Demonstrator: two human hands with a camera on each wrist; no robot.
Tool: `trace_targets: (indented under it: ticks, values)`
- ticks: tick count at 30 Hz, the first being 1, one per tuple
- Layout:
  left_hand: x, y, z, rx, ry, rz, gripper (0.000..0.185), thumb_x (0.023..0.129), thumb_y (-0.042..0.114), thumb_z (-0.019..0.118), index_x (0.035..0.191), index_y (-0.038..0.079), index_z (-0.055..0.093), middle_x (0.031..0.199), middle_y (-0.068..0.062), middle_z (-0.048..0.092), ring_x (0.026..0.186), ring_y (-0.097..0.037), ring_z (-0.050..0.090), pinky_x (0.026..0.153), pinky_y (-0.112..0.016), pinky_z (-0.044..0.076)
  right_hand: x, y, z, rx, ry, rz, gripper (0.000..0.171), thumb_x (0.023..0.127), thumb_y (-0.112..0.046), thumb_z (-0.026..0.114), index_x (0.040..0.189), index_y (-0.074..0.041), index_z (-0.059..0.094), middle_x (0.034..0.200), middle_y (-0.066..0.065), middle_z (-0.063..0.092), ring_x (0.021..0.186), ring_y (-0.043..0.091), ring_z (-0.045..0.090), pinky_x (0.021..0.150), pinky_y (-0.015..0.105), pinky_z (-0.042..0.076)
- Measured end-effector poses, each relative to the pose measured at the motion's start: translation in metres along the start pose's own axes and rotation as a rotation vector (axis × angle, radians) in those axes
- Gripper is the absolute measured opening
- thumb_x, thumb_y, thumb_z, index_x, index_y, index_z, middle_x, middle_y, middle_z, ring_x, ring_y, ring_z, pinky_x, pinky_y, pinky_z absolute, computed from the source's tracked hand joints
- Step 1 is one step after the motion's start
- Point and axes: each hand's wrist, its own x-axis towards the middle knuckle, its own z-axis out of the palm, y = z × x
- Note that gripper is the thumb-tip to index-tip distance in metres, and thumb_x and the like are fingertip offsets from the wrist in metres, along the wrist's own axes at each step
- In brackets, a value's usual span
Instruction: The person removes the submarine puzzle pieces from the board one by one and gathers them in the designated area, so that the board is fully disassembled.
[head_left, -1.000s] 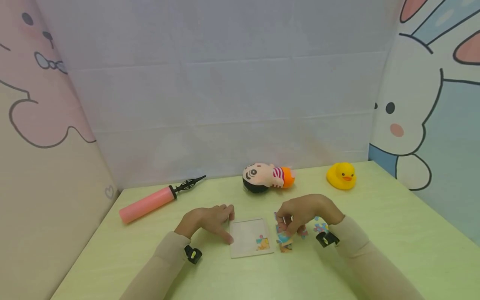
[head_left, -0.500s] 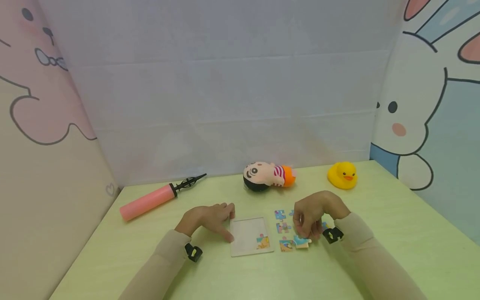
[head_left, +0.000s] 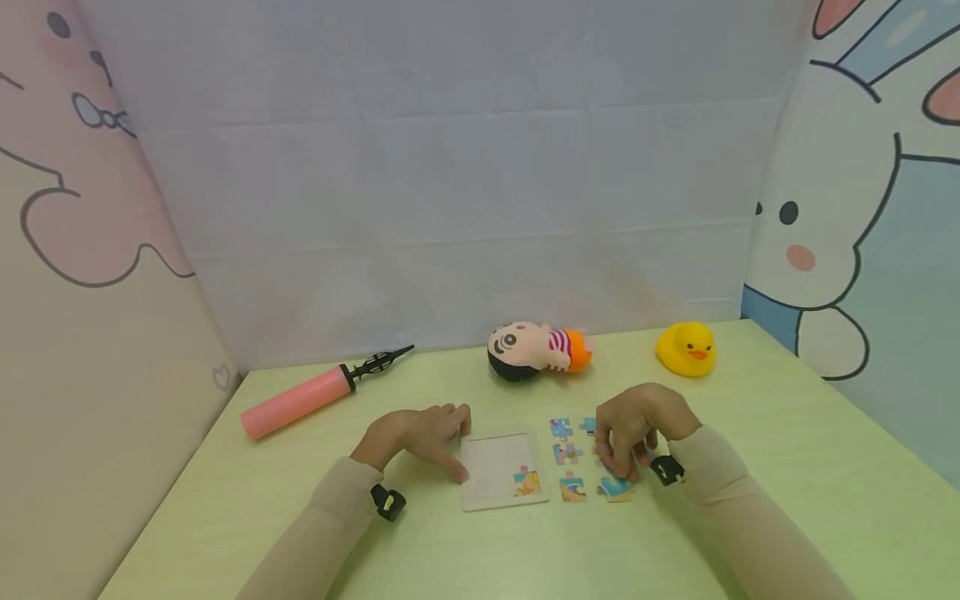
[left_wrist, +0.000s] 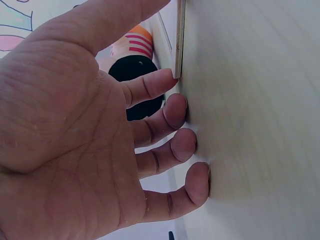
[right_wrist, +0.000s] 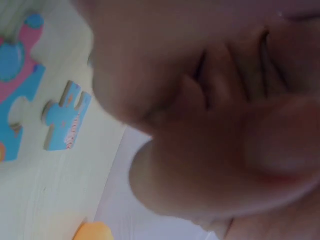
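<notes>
My left hand [head_left: 431,437] rests at the left side of a shallow square puzzle tray [head_left: 480,505], thumb and index finger touching its edge. In the left wrist view, the other fingertips [left_wrist: 184,143] lie bent on the table. One puzzle piece [head_left: 527,483] sits in the tray's lower right corner. Right of the tray, my right hand [head_left: 630,429] pinches the far edge of a blue and tan puzzle piece [head_left: 617,490] low at the table. The right wrist view shows thumb and finger close together and hides that piece. A blue puzzle piece [right_wrist: 66,117] lies beyond them.
Several loose puzzle pieces [head_left: 567,453] lie between tray and right hand, some partly covered by it. Along the back are a pink hand pump [head_left: 296,404], a plush doll [head_left: 536,350] and a yellow rubber duck [head_left: 687,350]. Fabric walls enclose the table.
My right hand has moved right, bringing the blue and tan puzzle piece from over the near-left pieces to a spot beside them. The left hand and tray stay put.
</notes>
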Motion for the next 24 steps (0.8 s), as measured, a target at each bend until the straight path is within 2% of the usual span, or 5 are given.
trace_targets:
  ticks: [3, 6, 14, 19, 24]
  values:
    - [0.000, 0.001, 0.000, 0.000, 0.001, 0.000, 0.053, 0.081, 0.038, 0.083, 0.110, 0.014, 0.045, 0.094, -0.003, 0.045, 0.085, -0.017, 0.041, 0.076, -0.032, 0.035, -0.002, 0.001, -0.001, 0.008, 0.018, 0.000, 0.010, 0.078, -0.008, 0.081, 0.075, -0.014, 0.074, 0.066, 0.002, 0.070, 0.050, 0.011, 0.052, 0.047, 0.024, 0.035]
    - [-0.001, 0.001, 0.000, -0.002, 0.000, 0.000, 0.053, 0.081, 0.038, 0.083, 0.110, 0.014, 0.045, 0.094, -0.003, 0.045, 0.085, -0.017, 0.042, 0.076, -0.032, 0.036, -0.002, 0.002, -0.003, 0.034, 0.005, -0.049, 0.012, 0.079, -0.005, 0.079, 0.075, -0.014, 0.073, 0.065, 0.001, 0.067, 0.049, 0.012, 0.052, 0.046, 0.023, 0.037]
    - [0.000, 0.000, 0.000, -0.009, -0.005, -0.019, 0.053, 0.081, 0.041, 0.083, 0.111, 0.017, 0.045, 0.095, -0.001, 0.046, 0.087, -0.016, 0.042, 0.076, -0.032, 0.036, 0.010, 0.000, -0.008, 0.030, -0.077, -0.361, 0.010, 0.080, 0.004, 0.073, 0.081, -0.007, 0.071, 0.067, -0.006, 0.060, 0.053, 0.006, 0.049, 0.053, 0.019, 0.040]
    - [0.001, -0.001, 0.000, -0.011, -0.003, -0.016, 0.053, 0.081, 0.041, 0.083, 0.110, 0.017, 0.045, 0.095, -0.002, 0.046, 0.086, -0.016, 0.042, 0.076, -0.032, 0.036, 0.016, -0.011, -0.005, 0.000, -0.015, -0.513, 0.011, 0.083, 0.004, 0.069, 0.086, -0.006, 0.071, 0.070, -0.007, 0.060, 0.059, 0.004, 0.051, 0.058, 0.019, 0.041]
    - [0.001, -0.001, 0.001, -0.007, -0.003, -0.018, 0.053, 0.081, 0.040, 0.083, 0.110, 0.017, 0.045, 0.095, -0.003, 0.046, 0.086, -0.017, 0.042, 0.076, -0.032, 0.036, 0.022, -0.024, 0.003, -0.078, 0.134, -0.541, 0.011, 0.086, -0.005, 0.075, 0.091, -0.014, 0.072, 0.077, -0.008, 0.060, 0.066, 0.005, 0.051, 0.063, 0.021, 0.043]
